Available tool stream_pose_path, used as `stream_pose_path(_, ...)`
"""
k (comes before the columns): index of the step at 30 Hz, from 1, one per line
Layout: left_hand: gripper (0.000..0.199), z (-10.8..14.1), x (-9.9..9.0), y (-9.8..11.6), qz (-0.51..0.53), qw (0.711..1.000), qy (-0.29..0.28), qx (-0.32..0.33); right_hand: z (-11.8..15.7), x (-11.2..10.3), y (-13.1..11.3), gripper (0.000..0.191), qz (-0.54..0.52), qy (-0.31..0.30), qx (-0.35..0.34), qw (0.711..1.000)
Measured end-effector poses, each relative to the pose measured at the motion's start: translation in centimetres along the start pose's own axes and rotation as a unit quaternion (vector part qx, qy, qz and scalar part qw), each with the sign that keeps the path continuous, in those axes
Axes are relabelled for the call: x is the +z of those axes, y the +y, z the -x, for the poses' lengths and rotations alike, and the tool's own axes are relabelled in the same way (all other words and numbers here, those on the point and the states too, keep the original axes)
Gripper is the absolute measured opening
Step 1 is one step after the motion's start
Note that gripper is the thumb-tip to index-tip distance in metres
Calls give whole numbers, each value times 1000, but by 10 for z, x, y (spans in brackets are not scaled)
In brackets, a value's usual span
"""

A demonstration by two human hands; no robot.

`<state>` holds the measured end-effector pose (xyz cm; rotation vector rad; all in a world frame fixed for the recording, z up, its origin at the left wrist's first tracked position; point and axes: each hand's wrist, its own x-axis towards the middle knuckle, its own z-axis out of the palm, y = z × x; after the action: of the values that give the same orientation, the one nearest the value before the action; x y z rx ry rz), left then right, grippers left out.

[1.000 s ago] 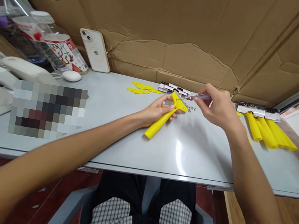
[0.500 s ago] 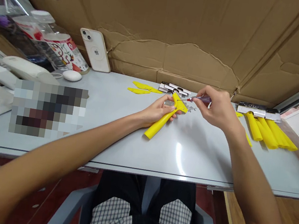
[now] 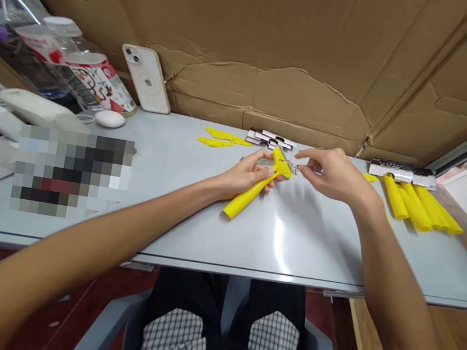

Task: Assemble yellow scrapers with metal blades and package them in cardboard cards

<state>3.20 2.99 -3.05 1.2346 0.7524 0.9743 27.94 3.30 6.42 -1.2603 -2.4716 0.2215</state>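
My left hand (image 3: 244, 175) is wrapped around a yellow scraper (image 3: 252, 193), its broad head up and its round handle slanting toward me. Beside that head lies a small heap of screws (image 3: 294, 169) on the table. Over the screws hovers my right hand (image 3: 331, 173), thumb and index finger apart, with nothing visible between their tips. The screwdriver handle does not show in this view; whether the curled rear fingers hide it, I cannot tell. Behind the scraper are stacked black-and-white packaged blades (image 3: 271, 139).
Flat yellow plates (image 3: 217, 138) lie at back left, several yellow handles (image 3: 423, 208) at the right with a card pack (image 3: 391, 170). A phone (image 3: 146, 79) leans on the cardboard (image 3: 272, 39). Bottles (image 3: 93, 79) and a white mouse (image 3: 110, 119) stand on the left.
The screwdriver that my right hand held against the scraper head has gone from sight. My right fingers have opened above the screws. My left hand keeps its hold on the scraper.
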Motion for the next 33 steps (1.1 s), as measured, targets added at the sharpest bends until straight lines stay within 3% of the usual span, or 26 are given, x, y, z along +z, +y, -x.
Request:
stream_pose_path(4,44,-1,0,-1,13,1000,-9,-7,-1,1,6,19,-14,-53,-9,998)
stream_pose_path(12,42,1,4,2,15,1000,7,-6,-4,-2,21,10,7,-5,17,1000)
stream_pose_path(17,31,-3,5,6,62,996,42,-43,-7,1,35,12,65,24,98,993)
stream_pose_path(25,16,-5,3,4,45,996,70,-41,-19,16,79,24,165,-126,261,943)
stream_pose_path(33,23,-3,6,8,25,997,57,-35,-19,16,79,28,192,-128,270,935)
